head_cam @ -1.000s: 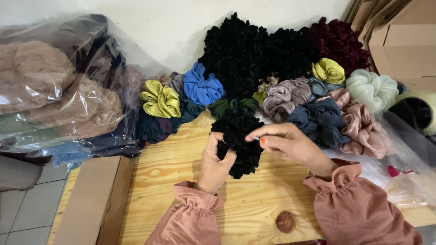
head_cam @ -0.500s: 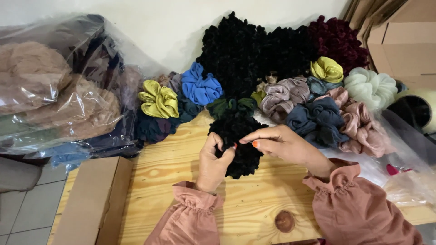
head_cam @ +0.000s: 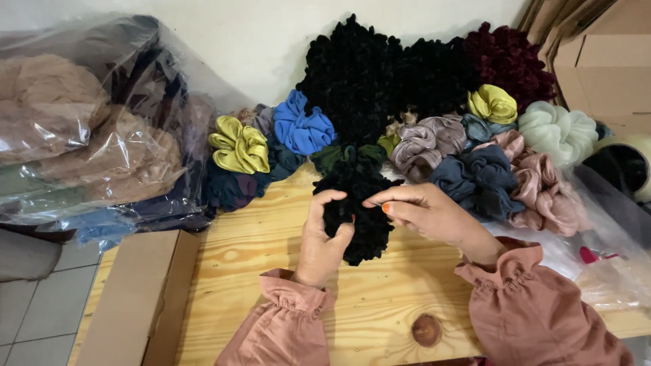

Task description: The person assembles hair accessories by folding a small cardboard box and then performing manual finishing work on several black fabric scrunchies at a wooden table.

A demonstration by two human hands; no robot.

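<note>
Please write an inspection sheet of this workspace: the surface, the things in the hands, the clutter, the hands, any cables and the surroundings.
Surface: pale wooden table with a dark knot near the front edge.
Things in hand: black scrunchie, fluffy, lying on the table, gripped from both sides.
Clutter: pile of scrunchies along the wall, black, dark red, blue, yellow-green, mauve, pink, pale green and navy; clear plastic bags of fabric goods on the left.
Hands: left hand pinches the black scrunchie; right hand pinches it from the other side.
Cables: nothing seen.
Surroundings: cardboard box at the table's left edge, more cardboard top right, white wall, tiled floor.
</note>
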